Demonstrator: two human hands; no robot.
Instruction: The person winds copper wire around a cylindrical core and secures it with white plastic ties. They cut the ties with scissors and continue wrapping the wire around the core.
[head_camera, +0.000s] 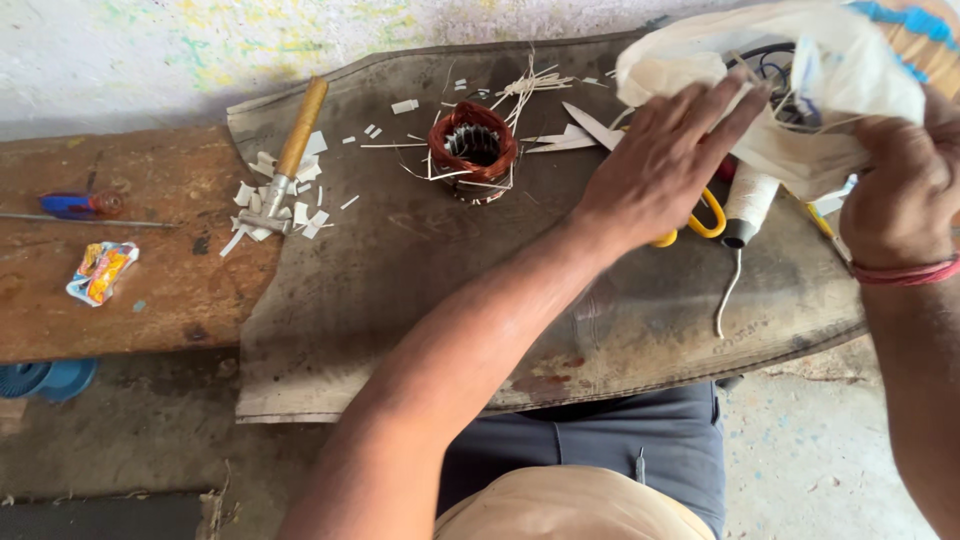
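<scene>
Both hands work a white plastic bag (800, 90): left hand (665, 165) spread flat against it, right hand (905, 190) clamped on its edge; yellow-handled scissors (700, 222) lie under the left palm.

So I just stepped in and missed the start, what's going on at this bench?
A person sits at a dark mat and handles a white plastic bag: the right hand grips it from the side, the left hand rests open against it. A copper-wound motor stator, a hammer, yellow-handled scissors and paper scraps lie on the mat.
</scene>
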